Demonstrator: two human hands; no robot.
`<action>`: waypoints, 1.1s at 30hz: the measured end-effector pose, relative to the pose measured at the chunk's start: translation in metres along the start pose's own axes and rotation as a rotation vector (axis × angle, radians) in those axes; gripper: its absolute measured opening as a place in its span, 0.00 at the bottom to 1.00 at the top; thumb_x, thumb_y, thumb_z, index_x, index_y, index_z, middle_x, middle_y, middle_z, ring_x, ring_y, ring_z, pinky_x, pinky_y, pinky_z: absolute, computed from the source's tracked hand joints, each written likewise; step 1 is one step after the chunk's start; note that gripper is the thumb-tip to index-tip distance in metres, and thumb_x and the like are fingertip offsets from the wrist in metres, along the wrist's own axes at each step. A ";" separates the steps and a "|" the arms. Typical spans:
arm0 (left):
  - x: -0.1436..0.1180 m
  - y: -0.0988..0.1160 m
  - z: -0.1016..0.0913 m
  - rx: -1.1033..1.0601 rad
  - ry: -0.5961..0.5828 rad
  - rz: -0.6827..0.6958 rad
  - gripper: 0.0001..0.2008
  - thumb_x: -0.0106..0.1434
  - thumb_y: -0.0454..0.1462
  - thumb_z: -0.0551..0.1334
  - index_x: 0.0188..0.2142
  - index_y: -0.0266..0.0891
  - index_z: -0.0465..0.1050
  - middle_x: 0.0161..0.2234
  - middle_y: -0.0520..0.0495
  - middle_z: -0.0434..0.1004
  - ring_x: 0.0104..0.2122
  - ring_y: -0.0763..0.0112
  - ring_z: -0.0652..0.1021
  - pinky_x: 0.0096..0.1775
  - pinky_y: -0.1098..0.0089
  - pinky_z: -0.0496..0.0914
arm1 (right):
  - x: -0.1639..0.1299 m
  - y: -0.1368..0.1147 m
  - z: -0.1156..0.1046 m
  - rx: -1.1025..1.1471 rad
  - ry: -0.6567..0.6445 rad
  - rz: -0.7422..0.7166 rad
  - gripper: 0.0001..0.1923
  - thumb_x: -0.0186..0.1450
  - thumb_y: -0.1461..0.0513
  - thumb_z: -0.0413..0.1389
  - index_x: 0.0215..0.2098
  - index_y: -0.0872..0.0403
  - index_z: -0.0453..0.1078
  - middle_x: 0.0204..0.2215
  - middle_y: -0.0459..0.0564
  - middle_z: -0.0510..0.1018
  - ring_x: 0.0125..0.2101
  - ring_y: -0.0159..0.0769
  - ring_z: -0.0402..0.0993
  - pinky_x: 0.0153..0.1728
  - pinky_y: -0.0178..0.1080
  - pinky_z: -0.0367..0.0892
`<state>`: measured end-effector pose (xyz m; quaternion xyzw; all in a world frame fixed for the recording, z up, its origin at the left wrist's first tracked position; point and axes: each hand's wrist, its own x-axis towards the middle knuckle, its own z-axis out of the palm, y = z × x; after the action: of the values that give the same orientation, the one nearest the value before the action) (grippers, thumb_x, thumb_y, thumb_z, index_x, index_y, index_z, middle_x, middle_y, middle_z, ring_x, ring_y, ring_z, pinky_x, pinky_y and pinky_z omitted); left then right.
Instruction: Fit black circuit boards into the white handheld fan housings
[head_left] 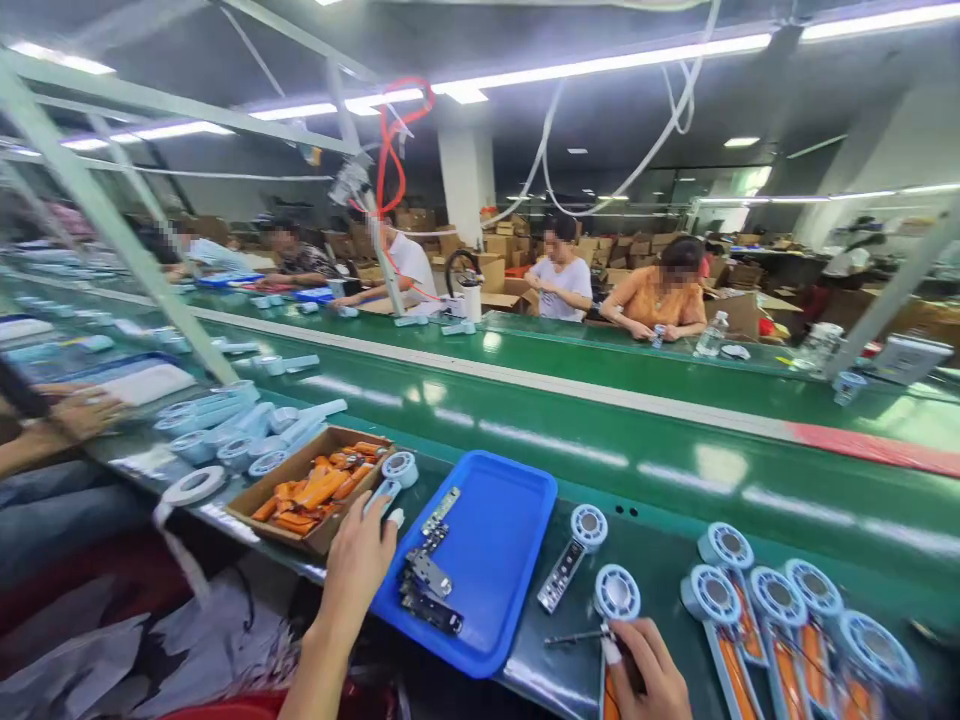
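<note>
At the tray's left side my left hand (358,555) closes its fingers on the handle of a light-blue handheld fan housing (400,468). My right hand (646,672) pinches a thin dark strip (574,637); it may be a circuit board seen edge-on. Beneath those fingers lies another fan housing (617,592), with an orange battery (611,695) in its handle, partly hidden by the hand. Between the hands, a blue tray (499,560) bears several small circuit boards (429,572). Right of it is a fan housing (589,527) with a board (561,577) along its handle.
A cardboard box (319,540) of orange-wrapped batteries stands left, near piled fan housings (240,435) and a white tape roll (193,485). Several battery-fitted fans (780,600) lie right. Beyond runs a green conveyor belt (525,400); co-workers sit across it, and another person's hand (86,412) is at left.
</note>
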<state>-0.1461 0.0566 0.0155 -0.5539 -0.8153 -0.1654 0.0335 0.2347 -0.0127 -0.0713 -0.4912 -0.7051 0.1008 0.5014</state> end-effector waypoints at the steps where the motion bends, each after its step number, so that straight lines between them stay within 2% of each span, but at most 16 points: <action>1: -0.015 0.012 0.002 -0.058 0.025 0.028 0.19 0.71 0.37 0.47 0.54 0.35 0.70 0.59 0.32 0.71 0.59 0.53 0.74 0.60 0.57 0.68 | 0.002 -0.005 -0.003 0.004 -0.032 -0.018 0.10 0.70 0.62 0.54 0.44 0.50 0.77 0.34 0.53 0.80 0.32 0.37 0.81 0.34 0.32 0.77; 3: -0.049 0.041 0.007 -0.306 0.066 0.125 0.19 0.72 0.41 0.47 0.52 0.38 0.70 0.54 0.37 0.76 0.53 0.58 0.78 0.56 0.62 0.72 | 0.006 -0.015 -0.008 0.013 -0.015 -0.005 0.10 0.70 0.64 0.53 0.44 0.51 0.76 0.33 0.52 0.79 0.30 0.35 0.79 0.30 0.32 0.75; 5: -0.085 0.072 0.012 -0.603 0.007 0.307 0.15 0.71 0.44 0.51 0.47 0.43 0.73 0.48 0.42 0.80 0.47 0.60 0.81 0.51 0.63 0.75 | 0.010 -0.023 -0.013 0.030 -0.053 0.029 0.10 0.69 0.65 0.53 0.44 0.51 0.76 0.33 0.51 0.78 0.31 0.35 0.77 0.32 0.33 0.74; 6: -0.101 0.087 0.014 -0.686 -0.055 0.408 0.14 0.71 0.43 0.52 0.46 0.44 0.74 0.47 0.44 0.81 0.48 0.60 0.81 0.52 0.63 0.75 | 0.012 -0.026 -0.016 0.041 -0.096 0.054 0.10 0.69 0.66 0.53 0.44 0.52 0.76 0.34 0.50 0.78 0.31 0.34 0.77 0.32 0.33 0.74; 9: -0.135 0.123 0.026 -0.761 -0.184 0.600 0.15 0.69 0.41 0.54 0.50 0.43 0.75 0.51 0.43 0.82 0.51 0.58 0.80 0.53 0.60 0.76 | 0.015 -0.032 -0.022 0.082 -0.194 0.132 0.11 0.69 0.66 0.54 0.46 0.52 0.75 0.38 0.51 0.78 0.31 0.32 0.75 0.33 0.33 0.73; 12: -0.146 0.143 0.043 -0.746 -0.350 0.664 0.19 0.66 0.40 0.54 0.53 0.40 0.75 0.50 0.41 0.83 0.50 0.56 0.81 0.51 0.58 0.77 | 0.016 -0.036 -0.026 0.143 -0.243 0.177 0.11 0.69 0.66 0.54 0.47 0.52 0.74 0.40 0.51 0.78 0.32 0.32 0.74 0.34 0.33 0.73; 15: -0.143 0.148 0.053 -0.763 -0.492 0.575 0.20 0.65 0.40 0.52 0.48 0.40 0.78 0.46 0.40 0.85 0.46 0.56 0.84 0.47 0.59 0.79 | 0.017 -0.039 -0.032 0.193 -0.267 0.229 0.13 0.68 0.67 0.55 0.49 0.51 0.73 0.41 0.51 0.77 0.32 0.32 0.73 0.35 0.34 0.73; 21: -0.141 0.142 0.053 -0.928 -0.689 0.282 0.21 0.63 0.47 0.55 0.45 0.39 0.79 0.39 0.42 0.86 0.32 0.60 0.84 0.35 0.63 0.79 | 0.018 -0.051 -0.041 0.156 -0.165 0.295 0.16 0.66 0.70 0.53 0.50 0.52 0.72 0.44 0.52 0.77 0.33 0.32 0.74 0.37 0.34 0.73; 24: -0.147 0.141 0.053 -0.981 -0.737 0.217 0.23 0.65 0.47 0.54 0.50 0.38 0.77 0.30 0.46 0.84 0.27 0.63 0.82 0.33 0.65 0.78 | 0.016 -0.057 -0.039 0.041 -0.161 0.342 0.15 0.67 0.69 0.53 0.48 0.51 0.74 0.39 0.51 0.78 0.33 0.34 0.75 0.36 0.35 0.73; 27: -0.150 0.141 0.051 -0.943 -0.760 0.238 0.25 0.68 0.45 0.52 0.60 0.41 0.71 0.22 0.52 0.78 0.22 0.66 0.79 0.29 0.67 0.76 | 0.012 -0.057 -0.034 -0.019 -0.164 0.397 0.11 0.68 0.67 0.54 0.45 0.51 0.75 0.34 0.49 0.80 0.31 0.35 0.77 0.33 0.35 0.73; 28: -0.150 0.141 0.050 -0.920 -0.752 0.265 0.25 0.69 0.43 0.51 0.61 0.42 0.70 0.23 0.52 0.79 0.23 0.65 0.80 0.30 0.67 0.77 | 0.010 -0.055 -0.033 -0.021 -0.169 0.394 0.10 0.69 0.66 0.54 0.44 0.51 0.76 0.34 0.49 0.82 0.32 0.35 0.78 0.34 0.35 0.74; 30: -0.149 0.140 0.050 -0.872 -0.693 0.350 0.24 0.68 0.38 0.49 0.60 0.43 0.71 0.33 0.47 0.83 0.35 0.63 0.84 0.39 0.65 0.79 | 0.007 -0.051 -0.032 -0.029 -0.172 0.354 0.12 0.71 0.65 0.53 0.47 0.50 0.76 0.37 0.50 0.84 0.35 0.37 0.81 0.38 0.37 0.76; 32: -0.148 0.140 0.050 -0.824 -0.609 0.457 0.24 0.67 0.34 0.48 0.57 0.44 0.74 0.46 0.44 0.83 0.49 0.61 0.81 0.50 0.63 0.77 | 0.007 -0.047 -0.033 -0.062 -0.147 0.298 0.13 0.72 0.64 0.51 0.51 0.50 0.75 0.40 0.51 0.84 0.39 0.39 0.82 0.41 0.39 0.76; 33: -0.148 0.139 0.051 -0.790 -0.575 0.508 0.25 0.66 0.33 0.48 0.56 0.45 0.75 0.49 0.44 0.82 0.52 0.61 0.80 0.51 0.62 0.76 | 0.008 -0.046 -0.033 -0.081 -0.129 0.277 0.13 0.73 0.64 0.51 0.51 0.49 0.74 0.41 0.51 0.84 0.39 0.39 0.82 0.41 0.39 0.76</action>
<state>0.0443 -0.0139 -0.0351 -0.7267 -0.5081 -0.2873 -0.3622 0.2338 -0.0409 -0.0212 -0.5962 -0.6647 0.1717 0.4163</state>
